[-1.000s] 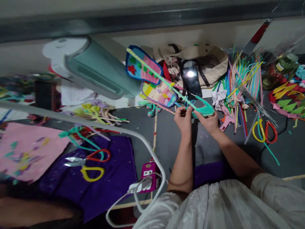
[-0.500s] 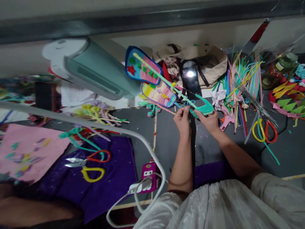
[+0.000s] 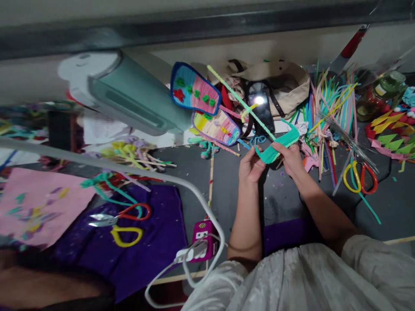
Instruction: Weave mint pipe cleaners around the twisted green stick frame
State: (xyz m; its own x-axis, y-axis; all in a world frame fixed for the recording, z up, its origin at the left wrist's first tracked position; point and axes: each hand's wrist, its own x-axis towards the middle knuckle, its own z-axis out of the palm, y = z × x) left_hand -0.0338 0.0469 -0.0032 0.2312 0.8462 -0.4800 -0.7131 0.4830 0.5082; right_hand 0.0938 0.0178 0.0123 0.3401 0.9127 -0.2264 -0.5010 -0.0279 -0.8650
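Observation:
Both of my hands hold a teal pipe-cleaner piece [image 3: 279, 144] above the dark floor. My left hand [image 3: 250, 165] pinches its near end. My right hand [image 3: 291, 158] grips its underside. A long light-green pipe cleaner [image 3: 238, 98] sticks out of the piece, slanting up and to the left, with a short yellow bit twisted on it. A phone [image 3: 261, 110] with a lit screen lies just behind the piece.
A beige bag [image 3: 285, 80] sits at the back. A heap of coloured pipe cleaners [image 3: 329, 106] and a pink glue gun [image 3: 309, 160] lie right of my hands; scissors [image 3: 359, 178] further right. Purple cloth [image 3: 142, 242] with scissors [image 3: 121, 214], a lamp head [image 3: 129, 97] and power strip [image 3: 202, 235] are left.
I have tilted the teal piece up and shifted it a little right; the long green stem has swung from pointing far left toward more upright. My left hand has dropped slightly.

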